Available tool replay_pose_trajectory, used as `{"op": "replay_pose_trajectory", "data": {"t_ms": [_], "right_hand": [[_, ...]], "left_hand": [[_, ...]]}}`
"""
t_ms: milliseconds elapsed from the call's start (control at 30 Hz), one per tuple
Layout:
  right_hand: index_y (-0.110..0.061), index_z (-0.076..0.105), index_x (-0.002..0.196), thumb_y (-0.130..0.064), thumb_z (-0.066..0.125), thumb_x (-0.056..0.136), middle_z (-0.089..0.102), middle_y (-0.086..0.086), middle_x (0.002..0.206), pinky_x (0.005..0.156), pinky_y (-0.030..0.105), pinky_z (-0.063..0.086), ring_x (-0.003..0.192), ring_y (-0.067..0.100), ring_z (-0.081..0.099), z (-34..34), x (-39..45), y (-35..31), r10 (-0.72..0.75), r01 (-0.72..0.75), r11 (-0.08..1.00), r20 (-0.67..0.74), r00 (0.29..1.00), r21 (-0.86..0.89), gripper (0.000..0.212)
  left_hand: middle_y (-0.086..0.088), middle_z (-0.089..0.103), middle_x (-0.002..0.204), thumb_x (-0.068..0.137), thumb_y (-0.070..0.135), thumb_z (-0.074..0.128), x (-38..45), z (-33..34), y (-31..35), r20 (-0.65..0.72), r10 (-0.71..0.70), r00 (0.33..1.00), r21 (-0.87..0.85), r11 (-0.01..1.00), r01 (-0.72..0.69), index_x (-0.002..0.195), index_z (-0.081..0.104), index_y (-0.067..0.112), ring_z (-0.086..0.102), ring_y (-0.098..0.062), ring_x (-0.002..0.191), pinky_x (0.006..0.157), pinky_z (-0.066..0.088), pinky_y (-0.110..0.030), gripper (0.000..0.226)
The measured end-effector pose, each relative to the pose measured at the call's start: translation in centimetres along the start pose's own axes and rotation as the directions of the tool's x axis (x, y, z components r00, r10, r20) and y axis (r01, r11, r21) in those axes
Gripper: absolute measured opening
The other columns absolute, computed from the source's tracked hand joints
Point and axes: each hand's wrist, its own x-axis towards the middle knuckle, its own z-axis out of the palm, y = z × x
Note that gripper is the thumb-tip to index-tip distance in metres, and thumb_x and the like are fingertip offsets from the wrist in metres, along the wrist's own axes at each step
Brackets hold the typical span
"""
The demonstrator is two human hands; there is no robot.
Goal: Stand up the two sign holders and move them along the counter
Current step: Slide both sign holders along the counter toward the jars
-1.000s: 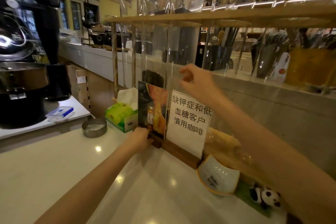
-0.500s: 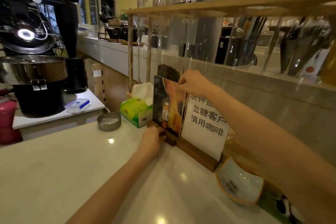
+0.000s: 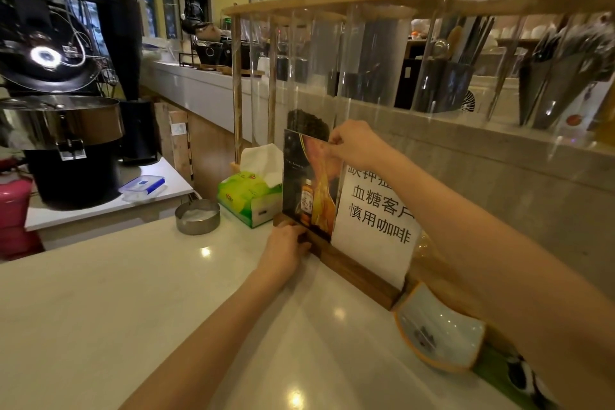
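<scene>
Sign holders stand upright on the desk (image 3: 133,293); right hand (image 3: 354,143) pinches the photo sign holder (image 3: 307,183), left hand (image 3: 286,245) grips its wooden base (image 3: 316,240). Moving remains.

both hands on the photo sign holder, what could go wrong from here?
1. The right hand pinches only the top edge of the photo sign; pulling there could tip it on its wooden base.
2. The tissue box sits right beside it, so sliding that way would likely bump it.
3. The white text sign overlaps behind; dragging one may shift the other.
</scene>
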Motion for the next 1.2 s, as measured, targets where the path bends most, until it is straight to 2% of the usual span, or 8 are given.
{"op": "replay_pose_trajectory", "data": {"t_ms": [167, 400, 500, 567, 667, 833, 967, 1200], "right_hand": [[0.001, 0.064, 0.091, -0.018, 0.054, 0.088, 0.050, 0.000, 0.066, 0.052, 0.018, 0.037, 0.062, 0.013, 0.050, 0.1, 0.3, 0.1, 0.033, -0.033, 0.999, -0.007, 0.999, 0.008, 0.022], [0.002, 0.063, 0.087, -0.024, 0.051, 0.089, 0.049, 0.002, 0.064, 0.052, 0.020, 0.038, 0.066, 0.018, 0.052, -0.2, 0.2, -0.2, 0.064, -0.061, 0.997, 0.057, 0.996, -0.053, 0.028], [0.006, 0.062, 0.095, -0.034, 0.053, 0.086, 0.064, 0.016, 0.088, 0.073, 0.034, 0.050, 0.087, 0.031, 0.061, -1.1, -0.3, -0.3, 0.031, -0.024, 0.994, 0.066, 0.997, -0.109, 0.042], [0.003, 0.061, 0.106, -0.035, 0.055, 0.085, 0.065, 0.018, 0.106, 0.082, 0.036, 0.049, 0.099, 0.030, 0.060, -2.1, -0.8, 0.2, 0.035, -0.032, 0.995, 0.032, 0.999, -0.095, 0.043], [-0.004, 0.063, 0.103, -0.037, 0.056, 0.085, 0.066, 0.012, 0.100, 0.069, 0.025, 0.046, 0.091, 0.023, 0.061, -3.3, -2.2, 1.5, 0.033, -0.025, 0.993, 0.066, 0.997, -0.118, 0.038], [-0.007, 0.064, 0.102, -0.033, 0.061, 0.082, 0.065, 0.005, 0.089, 0.063, 0.018, 0.045, 0.076, 0.015, 0.060, -4.2, -5.4, 2.8, 0.041, -0.034, 0.996, 0.091, 0.995, -0.082, 0.034], [-0.007, 0.067, 0.098, -0.023, 0.062, 0.082, 0.071, 0.009, 0.092, 0.056, 0.015, 0.046, 0.063, 0.003, 0.059, -3.8, -6.5, 2.9, 0.012, -0.012, 1.000, 0.025, 1.000, -0.020, 0.023], [-0.004, 0.067, 0.099, -0.018, 0.062, 0.082, 0.073, 0.013, 0.098, 0.049, 0.011, 0.046, 0.065, 0.008, 0.062, -3.4, -6.5, 2.7, 0.021, -0.022, 0.999, -0.034, 0.999, -0.024, 0.022]], "left_hand": [[-0.012, 0.059, 0.116, 0.084, 0.016, 0.057, 0.2, 0.0, -0.2, 0.022, 0.018, 1.000, -0.003, 1.000, -0.018, 0.105, 0.067, 0.009, 0.055, -0.024, 0.106, 0.090, 0.045, -0.030, 0.025], [-0.013, 0.047, 0.133, 0.087, 0.017, 0.055, 0.0, 0.1, 0.3, 0.099, 0.002, 0.995, 0.025, 1.000, -0.004, 0.125, 0.052, 0.008, 0.049, -0.025, 0.119, 0.104, 0.042, -0.033, 0.040], [-0.012, 0.041, 0.139, 0.088, 0.019, 0.053, -0.1, -0.1, 0.5, 0.145, -0.010, 0.989, 0.038, 0.999, 0.005, 0.131, 0.046, 0.008, 0.045, -0.025, 0.124, 0.108, 0.039, -0.033, 0.045], [-0.011, 0.041, 0.140, 0.089, 0.021, 0.052, -0.2, -0.2, 0.6, 0.165, -0.012, 0.986, 0.052, 0.999, 0.004, 0.132, 0.044, 0.008, 0.044, -0.025, 0.126, 0.108, 0.037, -0.032, 0.046], [-0.010, 0.039, 0.144, 0.089, 0.025, 0.051, -0.6, -0.1, 0.9, 0.195, 0.004, 0.981, 0.101, 0.995, -0.024, 0.135, 0.043, 0.012, 0.040, -0.026, 0.131, 0.110, 0.034, -0.034, 0.048], [-0.009, 0.038, 0.149, 0.089, 0.024, 0.050, -2.0, 0.9, 1.8, 0.212, 0.057, 0.976, 0.184, 0.978, -0.097, 0.136, 0.043, 0.017, 0.029, -0.030, 0.140, 0.117, 0.026, -0.040, 0.048], [-0.006, 0.049, 0.142, 0.088, 0.018, 0.050, -2.6, 1.1, 2.7, 0.128, 0.081, 0.988, 0.169, 0.980, -0.102, 0.132, 0.049, 0.015, 0.039, -0.023, 0.134, 0.111, 0.034, -0.033, 0.043], [-0.004, 0.054, 0.136, 0.092, 0.021, 0.046, -3.1, 0.8, 3.5, 0.112, 0.077, 0.991, 0.183, 0.978, -0.097, 0.128, 0.053, 0.015, 0.046, -0.020, 0.128, 0.104, 0.040, -0.032, 0.037]]}}
